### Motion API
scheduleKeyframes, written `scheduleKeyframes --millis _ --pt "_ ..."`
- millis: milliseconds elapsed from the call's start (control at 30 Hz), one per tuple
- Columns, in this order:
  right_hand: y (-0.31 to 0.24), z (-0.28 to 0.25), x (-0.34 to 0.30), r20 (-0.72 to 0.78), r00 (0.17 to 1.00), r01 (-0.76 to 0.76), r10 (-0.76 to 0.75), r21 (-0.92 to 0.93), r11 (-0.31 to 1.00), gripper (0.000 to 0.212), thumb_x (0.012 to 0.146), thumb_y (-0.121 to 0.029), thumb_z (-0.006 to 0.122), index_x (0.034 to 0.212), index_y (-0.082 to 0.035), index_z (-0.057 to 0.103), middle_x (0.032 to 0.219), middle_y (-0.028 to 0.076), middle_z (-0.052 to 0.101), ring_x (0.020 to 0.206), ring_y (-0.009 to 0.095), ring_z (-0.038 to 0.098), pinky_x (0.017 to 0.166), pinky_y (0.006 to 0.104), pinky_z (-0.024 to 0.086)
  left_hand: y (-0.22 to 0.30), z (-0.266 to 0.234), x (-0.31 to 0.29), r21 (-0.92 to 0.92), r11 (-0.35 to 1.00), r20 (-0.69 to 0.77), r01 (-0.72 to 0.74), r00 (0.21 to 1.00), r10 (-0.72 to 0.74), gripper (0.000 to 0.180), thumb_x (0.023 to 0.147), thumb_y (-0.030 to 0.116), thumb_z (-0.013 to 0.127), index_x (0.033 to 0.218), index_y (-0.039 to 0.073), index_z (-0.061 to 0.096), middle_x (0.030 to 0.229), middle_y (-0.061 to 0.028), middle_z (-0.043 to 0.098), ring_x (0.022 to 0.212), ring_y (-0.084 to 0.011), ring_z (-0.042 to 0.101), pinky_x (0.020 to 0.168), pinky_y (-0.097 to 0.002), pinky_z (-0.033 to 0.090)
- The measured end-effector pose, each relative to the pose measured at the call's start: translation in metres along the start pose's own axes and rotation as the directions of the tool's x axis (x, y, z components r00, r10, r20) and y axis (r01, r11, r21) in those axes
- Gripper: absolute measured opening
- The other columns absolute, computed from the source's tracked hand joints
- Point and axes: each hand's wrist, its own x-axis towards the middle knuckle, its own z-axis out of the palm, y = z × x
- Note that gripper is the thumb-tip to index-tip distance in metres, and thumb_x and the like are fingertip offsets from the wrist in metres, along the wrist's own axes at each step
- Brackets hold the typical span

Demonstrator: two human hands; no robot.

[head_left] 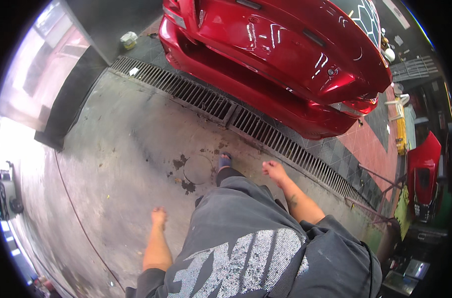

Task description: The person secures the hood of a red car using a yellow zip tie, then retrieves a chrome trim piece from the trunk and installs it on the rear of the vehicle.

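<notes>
My left hand [159, 216] hangs beside my body over the concrete floor, its fingers loosely curled and nothing seen in them. On the other side, my right hand [274, 171] is held forward with bent fingers, closed in a loose fist and apparently bare. Neither hand touches anything. Ahead of me is the rear of a red car [265, 64], its glossy bumper [236, 92] and trunk lid facing my way. The right hand is the nearer of the two to the car, with a floor grate between. One foot in a dark sandal [225, 160] shows in front of me.
A long metal drain grate [206, 99] crosses the floor before the car. A dark cable [79, 218] runs along the floor at left. At right stand a red body panel [424, 171] and metal rods [380, 181]. A pale container [129, 40] sits at far left.
</notes>
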Motion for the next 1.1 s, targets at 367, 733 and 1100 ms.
scheduleKeyframes --millis 367,733,1100 --pt "-0.285 -0.082 0.161 -0.242 0.97 0.212 0.034 0.902 0.377 0.106 0.095 -0.075 0.069 0.165 -0.006 0.029 0.15 0.02 0.057 0.134 0.033 0.058 0.109 0.0485 0.047 0.202 0.074 0.034 0.442 0.881 0.198 -0.171 0.976 0.09 0.038 0.099 0.032 0.072 0.125 0.005 0.078 0.097 -0.0122 0.078 0.083 -0.0198 0.072 0.073 -0.0369 0.057" --pt "-0.387 -0.059 0.207 -0.298 0.952 0.3 0.064 0.954 -0.02 0.093 0.097 -0.053 0.076 0.161 -0.005 0.028 0.163 0.019 0.045 0.146 0.036 0.052 0.117 0.0522 0.041 0.325 0.075 0.152 0.289 0.934 0.065 -0.209 0.978 0.198 0.032 0.103 0.029 0.067 0.117 0.002 0.077 0.098 -0.0152 0.078 0.093 -0.0266 0.074 0.081 -0.0411 0.056" --pt "-0.467 -0.054 0.117 -0.708 0.694 0.72 -0.131 0.689 0.084 0.029 0.106 -0.037 0.074 0.125 -0.017 0.064 0.114 0.005 0.072 0.113 0.021 0.067 0.086 0.0368 0.052 0.508 0.032 0.262 0.691 0.604 0.352 -0.397 0.915 0.198 0.049 0.096 0.039 0.074 0.127 0.001 0.076 0.13 -0.025 0.075 0.125 -0.0394 0.071 0.105 -0.0469 0.055"
